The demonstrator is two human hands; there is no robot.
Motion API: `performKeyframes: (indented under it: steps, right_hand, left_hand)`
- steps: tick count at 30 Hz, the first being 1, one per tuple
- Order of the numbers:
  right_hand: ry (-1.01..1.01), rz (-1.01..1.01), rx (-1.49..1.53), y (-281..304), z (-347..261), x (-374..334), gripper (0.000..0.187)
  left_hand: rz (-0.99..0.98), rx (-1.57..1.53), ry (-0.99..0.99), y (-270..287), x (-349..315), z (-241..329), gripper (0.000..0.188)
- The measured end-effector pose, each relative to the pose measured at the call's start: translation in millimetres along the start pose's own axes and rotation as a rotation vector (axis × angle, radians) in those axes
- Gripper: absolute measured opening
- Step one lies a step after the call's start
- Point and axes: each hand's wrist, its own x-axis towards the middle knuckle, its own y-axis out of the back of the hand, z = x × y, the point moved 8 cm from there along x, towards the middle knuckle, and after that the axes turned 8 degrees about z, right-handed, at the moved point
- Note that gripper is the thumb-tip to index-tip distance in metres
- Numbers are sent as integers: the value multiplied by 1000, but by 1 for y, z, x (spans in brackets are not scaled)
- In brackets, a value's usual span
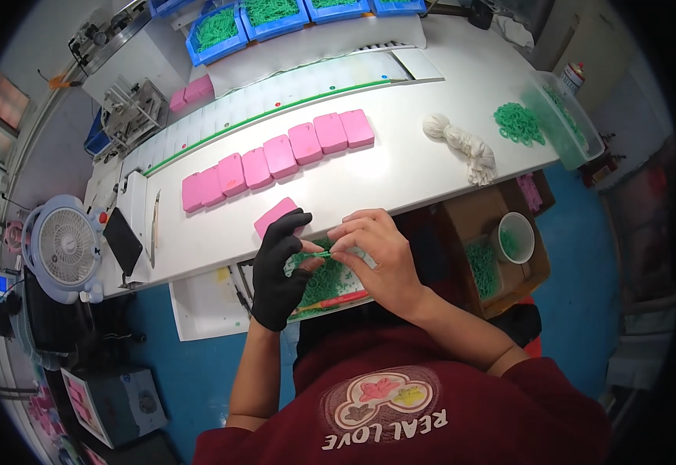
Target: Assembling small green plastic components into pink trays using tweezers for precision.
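My left hand [280,267], in a black glove with bare thumb and index tips, pinches a small green plastic piece [319,254]. The bare fingertips of my right hand [381,256] close on the same piece from the other side. Under both hands an open drawer [205,308] holds a heap of small green pieces [324,284] and a red-handled tool [343,301]. Just beyond my left hand a single pink block [274,216] lies on the white table [400,167]. The exact shape of the held piece is too small to make out.
Several pink blocks [280,156] form a slanting row. Rightward lie a bundled white cloth [462,147], green rings [519,124] and a clear bin [561,128]. Blue bins [219,37] line the back. A fan [65,246] stands left, a cardboard box [520,288] below right.
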Motion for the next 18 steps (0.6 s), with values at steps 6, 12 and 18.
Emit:
performKeyframes:
  steps: [6,12,18]
  right_hand:
    - [26,11,-29,0,-3,-1,13]
    - [0,11,4,0,1,-3,12]
    - [-101,-28,105,-4,14,-6,9]
  left_hand:
    - [0,-7,26,0,-3,-2,25]
    - [15,-35,38,3,-4,-7,25]
    - [35,-50,28,5,-5,-7,23]
